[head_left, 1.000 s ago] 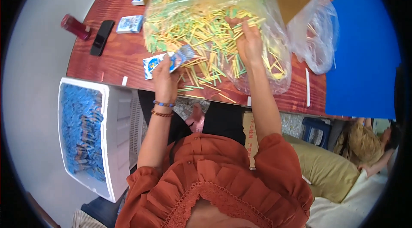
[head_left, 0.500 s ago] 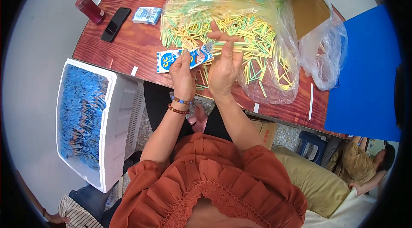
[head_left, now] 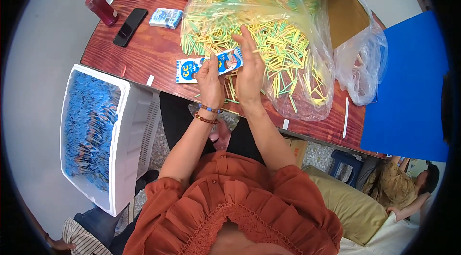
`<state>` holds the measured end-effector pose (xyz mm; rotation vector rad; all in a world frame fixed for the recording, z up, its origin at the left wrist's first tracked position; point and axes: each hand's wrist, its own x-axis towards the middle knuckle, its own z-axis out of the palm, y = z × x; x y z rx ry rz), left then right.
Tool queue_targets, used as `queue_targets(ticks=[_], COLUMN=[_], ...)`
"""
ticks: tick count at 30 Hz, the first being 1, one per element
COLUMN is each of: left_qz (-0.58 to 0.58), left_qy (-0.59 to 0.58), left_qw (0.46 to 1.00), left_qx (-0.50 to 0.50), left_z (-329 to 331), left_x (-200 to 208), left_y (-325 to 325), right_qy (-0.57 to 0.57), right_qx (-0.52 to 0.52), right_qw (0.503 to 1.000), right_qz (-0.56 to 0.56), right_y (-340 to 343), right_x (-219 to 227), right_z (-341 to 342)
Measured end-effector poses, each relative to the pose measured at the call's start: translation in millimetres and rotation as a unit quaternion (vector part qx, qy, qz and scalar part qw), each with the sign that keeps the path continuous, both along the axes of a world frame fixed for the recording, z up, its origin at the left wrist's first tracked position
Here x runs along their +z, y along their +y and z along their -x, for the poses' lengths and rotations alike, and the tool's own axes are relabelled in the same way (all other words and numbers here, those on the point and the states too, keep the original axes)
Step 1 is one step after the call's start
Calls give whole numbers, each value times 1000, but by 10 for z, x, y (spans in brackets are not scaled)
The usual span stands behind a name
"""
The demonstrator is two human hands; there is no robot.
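My left hand [head_left: 210,79] grips a small blue-and-white printed packet [head_left: 188,69], with the thumb on top of its middle. Against the packet's right end rests my right hand [head_left: 250,75], its palm turned toward it and its fingers stretched out. A short yellow bit pokes out beside that hand; whether sticks fill the packet is hidden. Just beyond both hands, a heap of thin yellow and green sticks [head_left: 283,43] spills from a large clear plastic bag [head_left: 314,103]. A few loose sticks lie on the table under my wrists.
The bag comes out of a cardboard box [head_left: 346,19] on the red wood-grain table [head_left: 158,55]. To the left are a phone [head_left: 130,27], a red jar [head_left: 102,9] and another packet [head_left: 165,18]. A white foam box [head_left: 120,144] of blue packets stands lower left. A blue panel [head_left: 408,87] is right.
The several sticks held by my right hand at the packet's end no longer show there. That hand has straightened its fingers and its palm now meets the packet's end.
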<state>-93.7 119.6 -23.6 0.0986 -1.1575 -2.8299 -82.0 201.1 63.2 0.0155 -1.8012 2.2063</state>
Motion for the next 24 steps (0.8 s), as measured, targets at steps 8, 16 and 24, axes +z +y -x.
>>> queue_targets(ticks=[8,16,24], left_qz=[-58,-51,-86], left_qy=[-10,-47,-51], left_qw=[998,998,995], left_qx=[-20,-2,4], left_z=[-19,27,71], left_x=[182,66,147], left_y=[39,-36,-28], right_qy=[64,74,66], right_qx=[53,37,83], right_qw=[994,985,991], right_qz=[-67,-152,-84], right_y=[178,213,213], right_x=[-70,-28,-218], right_z=[166,184,229])
